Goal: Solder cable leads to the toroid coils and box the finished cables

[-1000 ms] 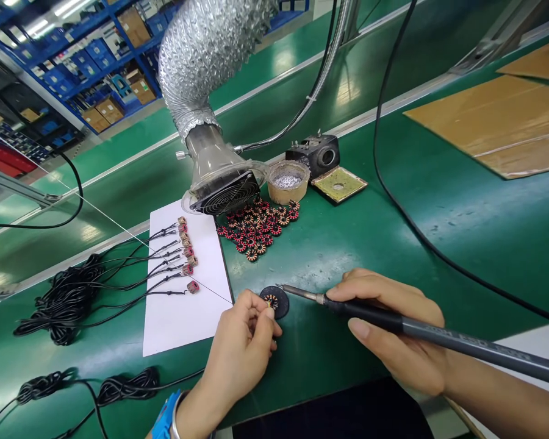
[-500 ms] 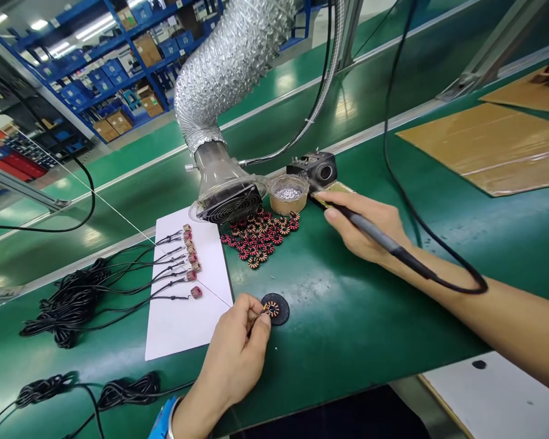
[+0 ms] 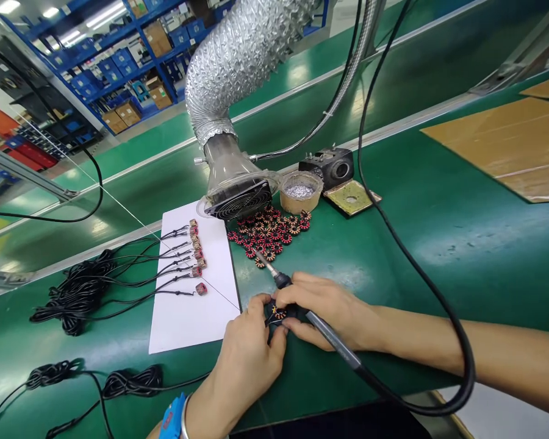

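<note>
My left hand (image 3: 251,344) is closed in a pinch at the end of a black cable (image 3: 192,382), beside a small wound ring coil (image 3: 278,313) on a dark round pad. My fingers cover part of the coil and pad. In my right hand (image 3: 333,305) lies a soldering iron (image 3: 333,341), its tip pointing up and left toward a pile of coils. The right thumb and fingertips also reach down to the coil, facing the left fingertips. Whether they grip it I cannot tell.
Several red and copper coils (image 3: 274,235) lie below a fume extractor hood (image 3: 240,198). Nearby stand a solder-filled tub (image 3: 301,194), an iron stand (image 3: 329,166) and a sponge tray (image 3: 351,198). White paper (image 3: 183,329) bears coils on cables; bundled cables (image 3: 80,286) lie left. The iron's cord (image 3: 421,280) loops across the right.
My right hand has brought the soldering iron from the stand down and left to the coil. My left hand keeps its pinch there. The sponge tray is now uncovered; the view has shifted slightly.
</note>
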A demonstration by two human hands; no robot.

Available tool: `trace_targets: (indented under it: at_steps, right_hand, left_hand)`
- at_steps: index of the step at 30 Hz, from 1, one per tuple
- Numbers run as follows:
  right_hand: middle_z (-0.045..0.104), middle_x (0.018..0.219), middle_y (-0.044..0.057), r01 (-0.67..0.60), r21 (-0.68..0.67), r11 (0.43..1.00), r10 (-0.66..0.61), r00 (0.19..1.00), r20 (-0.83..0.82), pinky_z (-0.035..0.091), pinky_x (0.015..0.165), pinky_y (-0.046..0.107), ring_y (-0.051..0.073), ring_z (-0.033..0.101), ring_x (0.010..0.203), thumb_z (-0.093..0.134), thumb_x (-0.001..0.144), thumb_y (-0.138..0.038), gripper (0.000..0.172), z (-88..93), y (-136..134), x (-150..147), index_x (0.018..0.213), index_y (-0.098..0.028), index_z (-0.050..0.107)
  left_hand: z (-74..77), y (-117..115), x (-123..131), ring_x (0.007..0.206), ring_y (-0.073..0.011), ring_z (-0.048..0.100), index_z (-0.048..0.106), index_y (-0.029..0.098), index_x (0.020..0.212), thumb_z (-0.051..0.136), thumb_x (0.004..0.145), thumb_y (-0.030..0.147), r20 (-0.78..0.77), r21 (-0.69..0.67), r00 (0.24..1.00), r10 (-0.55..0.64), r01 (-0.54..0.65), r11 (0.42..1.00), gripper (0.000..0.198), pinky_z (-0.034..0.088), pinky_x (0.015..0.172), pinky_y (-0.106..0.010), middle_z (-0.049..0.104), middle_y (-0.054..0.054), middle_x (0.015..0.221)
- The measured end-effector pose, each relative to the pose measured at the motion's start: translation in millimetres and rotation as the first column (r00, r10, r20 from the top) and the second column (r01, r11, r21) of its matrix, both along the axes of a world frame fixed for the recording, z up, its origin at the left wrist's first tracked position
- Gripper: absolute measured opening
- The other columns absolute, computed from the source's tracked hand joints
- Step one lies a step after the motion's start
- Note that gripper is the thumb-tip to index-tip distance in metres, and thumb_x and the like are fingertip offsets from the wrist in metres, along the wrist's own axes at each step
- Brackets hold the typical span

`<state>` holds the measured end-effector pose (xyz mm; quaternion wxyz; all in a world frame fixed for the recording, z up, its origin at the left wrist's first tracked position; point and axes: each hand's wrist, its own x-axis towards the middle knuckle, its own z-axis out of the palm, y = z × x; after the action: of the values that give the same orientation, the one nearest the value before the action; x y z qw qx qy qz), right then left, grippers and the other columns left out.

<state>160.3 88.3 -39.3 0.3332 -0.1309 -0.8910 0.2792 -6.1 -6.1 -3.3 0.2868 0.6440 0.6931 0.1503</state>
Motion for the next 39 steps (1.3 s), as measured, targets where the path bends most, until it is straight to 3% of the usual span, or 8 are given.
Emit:
trace_targets:
  at_steps: [10, 17, 22, 26, 28, 32, 35, 39]
  right_hand:
    - [0.061, 0.081, 0.003, 0.018, 0.005, 1.000, -0.017, 0.987, -0.158, 0.041, 0.062, 0.026, 0.016, 0.046, 0.070, 0.053, 0.083, -0.007, 0.024, -7.8, -2.2, -2.5, 0.103, -0.020, 0.050]
    - [0.061, 0.078, 0.004, 0.070, 0.069, 0.995, -0.059, 0.987, -0.151, 0.041, 0.062, 0.030, 0.017, 0.044, 0.067, 0.054, 0.081, -0.009, 0.033, -4.5, 0.9, -1.0, 0.112, -0.017, 0.049]
    - [0.058, 0.076, 0.002, 0.108, 0.094, 0.990, -0.086, 0.973, -0.214, 0.041, 0.063, 0.033, 0.016, 0.045, 0.064, 0.053, 0.078, -0.011, 0.037, 1.2, 1.8, -0.3, 0.114, -0.018, 0.046]
    - [0.055, 0.080, 0.001, 0.087, -0.135, 0.987, -0.114, 0.972, -0.204, 0.045, 0.066, 0.033, 0.017, 0.050, 0.070, 0.057, 0.068, -0.011, 0.050, 9.5, -3.2, 2.6, 0.115, -0.020, 0.045]
    - [0.053, 0.083, 0.000, 0.031, -0.353, 0.935, -0.096, 0.981, -0.168, 0.048, 0.067, 0.030, 0.016, 0.055, 0.074, 0.057, 0.064, -0.008, 0.058, 12.5, -6.9, 4.1, 0.118, -0.022, 0.042]
    - [0.051, 0.092, -0.001, -0.105, -0.681, 0.725, -0.005, 0.987, -0.158, 0.051, 0.062, 0.022, 0.009, 0.057, 0.069, 0.056, 0.066, -0.002, 0.062, 15.1, -10.0, 5.6, 0.119, -0.026, 0.037]
    - [0.050, 0.099, 0.002, -0.186, -0.758, 0.625, 0.023, 0.975, -0.221, 0.051, 0.061, 0.021, 0.009, 0.056, 0.073, 0.057, 0.072, -0.007, 0.053, 15.2, -7.6, 6.0, 0.118, -0.025, 0.039]
    - [0.052, 0.088, 0.001, -0.190, -0.779, 0.598, 0.039, 0.977, -0.209, 0.047, 0.055, 0.019, 0.009, 0.051, 0.068, 0.053, 0.088, -0.018, 0.026, 14.4, -3.9, 6.4, 0.112, -0.022, 0.043]
  left_hand:
    - [2.8, 1.4, -1.0, 0.059, -0.0200, 0.062, 0.048, 0.018, 0.121, 0.052, 0.085, 0.018, -0.002, -0.076, 1.000, 0.009, -0.009, 0.997, 0.037, 0.040, 0.054, -0.027, 0.065, -0.003, 0.074]
    - [20.5, -0.9, -5.0, 0.047, -0.0101, 0.039, 0.053, 0.020, 0.104, 0.054, 0.086, 0.024, 0.273, -0.086, 0.954, 0.125, -0.105, 0.991, 0.019, 0.028, 0.045, -0.020, 0.037, 0.008, 0.057]
    - [27.4, -3.5, -8.5, 0.049, -0.0080, 0.030, 0.055, 0.018, 0.093, 0.053, 0.089, 0.030, 0.434, -0.044, 0.889, 0.147, -0.142, 0.989, 0.013, 0.025, 0.045, -0.018, 0.031, 0.008, 0.058]
    - [24.9, -3.3, -11.0, 0.050, -0.0082, 0.032, 0.058, 0.017, 0.088, 0.052, 0.091, 0.032, 0.468, 0.009, 0.879, 0.096, -0.114, 0.993, 0.016, 0.026, 0.046, -0.018, 0.036, 0.006, 0.058]
    - [24.5, -2.3, -10.9, 0.051, -0.0083, 0.035, 0.060, 0.017, 0.087, 0.052, 0.091, 0.032, 0.458, 0.036, 0.885, 0.083, -0.111, 0.993, 0.017, 0.028, 0.046, -0.019, 0.041, 0.004, 0.060]
    - [25.0, -0.5, -9.2, 0.052, -0.0085, 0.042, 0.063, 0.016, 0.086, 0.053, 0.089, 0.027, 0.416, 0.090, 0.908, 0.052, -0.098, 0.991, 0.016, 0.033, 0.047, -0.019, 0.054, 0.000, 0.067]
    - [23.5, -0.6, -8.9, 0.055, -0.0094, 0.047, 0.066, 0.016, 0.089, 0.053, 0.089, 0.025, 0.386, 0.097, 0.921, 0.051, -0.095, 0.991, 0.016, 0.036, 0.049, -0.019, 0.059, -0.002, 0.071]
    - [20.4, -1.2, -9.2, 0.057, -0.0098, 0.049, 0.069, 0.018, 0.094, 0.054, 0.089, 0.024, 0.329, 0.132, 0.944, 0.011, -0.058, 0.990, 0.017, 0.038, 0.052, -0.020, 0.064, -0.003, 0.078]
